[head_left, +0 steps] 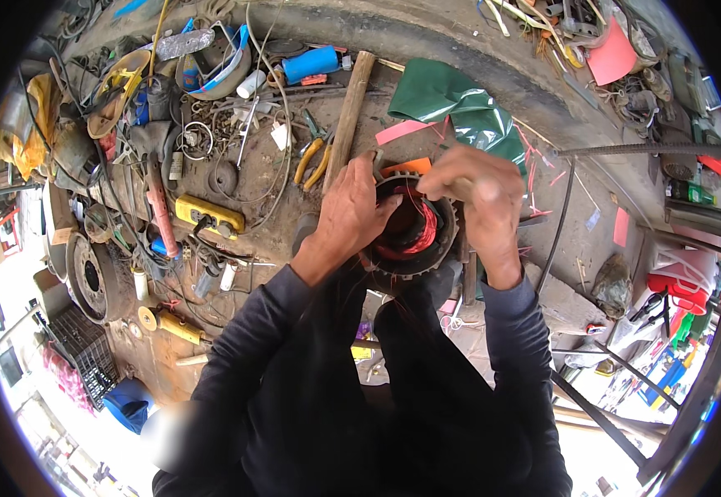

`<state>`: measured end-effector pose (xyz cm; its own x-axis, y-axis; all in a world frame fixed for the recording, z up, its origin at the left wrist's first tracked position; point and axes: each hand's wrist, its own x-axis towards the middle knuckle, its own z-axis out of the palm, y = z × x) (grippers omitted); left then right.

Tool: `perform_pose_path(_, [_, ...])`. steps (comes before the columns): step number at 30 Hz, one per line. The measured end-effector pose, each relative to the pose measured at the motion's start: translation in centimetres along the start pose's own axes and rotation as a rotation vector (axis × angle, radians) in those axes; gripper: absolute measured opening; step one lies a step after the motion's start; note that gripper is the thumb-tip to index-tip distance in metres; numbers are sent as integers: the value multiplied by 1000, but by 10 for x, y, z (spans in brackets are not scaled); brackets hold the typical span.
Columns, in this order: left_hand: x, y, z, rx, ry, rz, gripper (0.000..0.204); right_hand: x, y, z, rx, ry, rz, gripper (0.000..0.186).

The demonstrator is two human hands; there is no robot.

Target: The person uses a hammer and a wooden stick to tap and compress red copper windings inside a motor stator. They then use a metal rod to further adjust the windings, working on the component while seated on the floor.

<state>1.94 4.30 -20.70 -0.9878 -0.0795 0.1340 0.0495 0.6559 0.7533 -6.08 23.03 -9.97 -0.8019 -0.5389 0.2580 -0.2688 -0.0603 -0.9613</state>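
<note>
Wire [424, 236] inside ring [417, 270], pliers [306, 161] to left

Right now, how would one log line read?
left hand: at black toothed ring; right hand: curled, at rim; red wire: inside ring

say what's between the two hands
Head view: between left hand and right hand sit a dark toothed ring, red wire inside and an orange piece.

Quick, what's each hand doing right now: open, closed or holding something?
Left hand: partly open at the left edge of the toothed ring; firm grip can't be told.
Right hand: curled closed by its far right edge; anything held can't be told.
</note>
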Motion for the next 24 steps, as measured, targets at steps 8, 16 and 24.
perform_pose_path(8, [0, -8, 4, -26, 14, -13, 72, -20, 17, 11, -244, -1, -158, 78])
perform_pose_path(16, [10, -4, 4, 10, -72, -128, 72, 16, 54, -32, 509, 230, 290, 66])
perform_pose_path(24, [3, -15, 7, -62, -34, -83, 55, -25, 28, 34, 61, 53, 139, 31])
